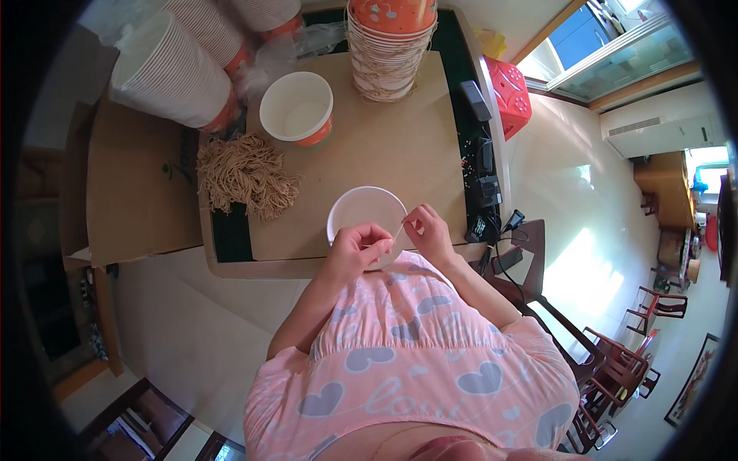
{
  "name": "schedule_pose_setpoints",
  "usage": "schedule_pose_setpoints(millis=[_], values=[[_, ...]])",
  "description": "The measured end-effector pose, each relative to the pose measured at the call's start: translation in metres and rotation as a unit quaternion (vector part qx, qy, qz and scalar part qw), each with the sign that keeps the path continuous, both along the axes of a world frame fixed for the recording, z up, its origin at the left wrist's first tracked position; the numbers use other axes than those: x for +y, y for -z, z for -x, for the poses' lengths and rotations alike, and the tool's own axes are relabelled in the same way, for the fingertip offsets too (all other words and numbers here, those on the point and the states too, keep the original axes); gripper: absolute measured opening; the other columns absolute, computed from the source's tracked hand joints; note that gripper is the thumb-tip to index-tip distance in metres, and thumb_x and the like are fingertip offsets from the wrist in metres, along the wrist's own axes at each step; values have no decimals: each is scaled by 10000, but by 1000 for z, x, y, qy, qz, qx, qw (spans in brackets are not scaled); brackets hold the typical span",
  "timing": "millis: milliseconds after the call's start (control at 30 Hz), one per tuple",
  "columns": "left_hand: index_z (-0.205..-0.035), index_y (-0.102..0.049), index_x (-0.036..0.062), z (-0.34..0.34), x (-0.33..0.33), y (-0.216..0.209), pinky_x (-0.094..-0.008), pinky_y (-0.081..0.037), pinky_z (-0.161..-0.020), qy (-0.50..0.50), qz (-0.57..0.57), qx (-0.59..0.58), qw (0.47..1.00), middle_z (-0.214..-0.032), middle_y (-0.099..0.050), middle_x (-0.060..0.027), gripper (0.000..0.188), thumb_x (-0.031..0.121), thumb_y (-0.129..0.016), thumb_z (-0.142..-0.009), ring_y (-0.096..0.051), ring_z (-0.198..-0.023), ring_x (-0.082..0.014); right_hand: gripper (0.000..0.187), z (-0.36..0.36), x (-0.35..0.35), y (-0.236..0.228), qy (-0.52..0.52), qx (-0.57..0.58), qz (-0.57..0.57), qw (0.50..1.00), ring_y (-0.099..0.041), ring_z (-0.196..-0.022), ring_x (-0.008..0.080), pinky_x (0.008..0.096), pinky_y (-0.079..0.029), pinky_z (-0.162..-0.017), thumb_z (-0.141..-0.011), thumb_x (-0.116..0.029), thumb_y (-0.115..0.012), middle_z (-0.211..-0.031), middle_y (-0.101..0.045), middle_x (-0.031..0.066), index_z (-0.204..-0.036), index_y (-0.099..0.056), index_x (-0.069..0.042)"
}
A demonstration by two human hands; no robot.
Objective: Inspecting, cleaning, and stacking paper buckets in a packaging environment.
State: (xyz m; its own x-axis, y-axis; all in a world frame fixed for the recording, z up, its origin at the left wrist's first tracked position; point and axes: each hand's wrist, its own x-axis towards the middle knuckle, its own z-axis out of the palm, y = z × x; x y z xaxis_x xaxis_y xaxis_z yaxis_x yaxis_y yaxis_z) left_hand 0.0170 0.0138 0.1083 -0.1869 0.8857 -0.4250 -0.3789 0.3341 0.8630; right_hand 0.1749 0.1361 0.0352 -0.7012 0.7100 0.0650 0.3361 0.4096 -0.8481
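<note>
Close in front of me, a white paper bucket [355, 206] stands at the near edge of the table. Over its near rim, my left hand [360, 244] is closed in a pinch on a thin pale string. My right hand [427, 229] pinches the same string, a short stretch of which shows between the two hands. A heap of tan strings [250, 175] lies at the left of the cardboard sheet [377, 154]. Behind it stands another paper bucket [296, 107], white inside with an orange-red outside.
A tall stack of buckets [390, 54] wound with strings stands at the back. Wrapped bucket stacks [173, 73] and a cardboard box [142, 177] are at the left. Black power adapters [486, 188] with cables line the right edge, near a red stool [507, 96] and a dark chair [530, 269].
</note>
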Motion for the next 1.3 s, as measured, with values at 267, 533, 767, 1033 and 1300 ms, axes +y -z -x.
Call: schedule_pose_setpoints(millis=[267,533,767,1033,1300], values=[[-887,-633,-2,-7,-4,-13,-169,-450,-628,28,-23,-30,999,-774,-601,25,63,46,-625,-846,-547,-697,-14,112,1,8,12,5,-17,68,998,-577,-705,255,338,-478,-619,-768,-47,-648,-817,-556,103,-811,-544,-44],[-997,-610,36,6,-4,-10,-207,-450,-604,8,-24,164,986,-846,-584,-12,196,33,-637,-803,-549,-697,-66,240,8,4,-16,-44,86,15,995,-584,-865,238,319,-476,-718,-768,-30,-641,-994,-596,100,-1001,-590,-55],[-1128,-578,5,62,-11,80,-330,-508,-732,-90,27,431,897,-990,-627,-95,304,51,-608,-829,-627,-831,-226,185,18,22,-6,70,-5,32,997,-543,-664,193,302,-455,-602,-826,-77,-617,-801,-554,91,-1007,-631,-43],[-798,-627,26,75,5,146,-242,-449,-527,-65,100,85,989,-675,-607,-21,198,152,-534,-919,-560,-587,-87,299,23,51,22,60,-116,83,988,-607,-642,246,368,-468,-618,-904,-271,-528,-724,-617,116,-831,-677,-22],[-730,-564,148,63,-24,225,-226,-287,-301,48,308,-107,944,-566,-526,-7,337,457,-541,-862,-418,-344,-101,270,6,62,85,-10,-223,437,871,-595,-555,139,298,-494,-468,-874,-240,-544,-717,-650,40,-973,-686,-33]])
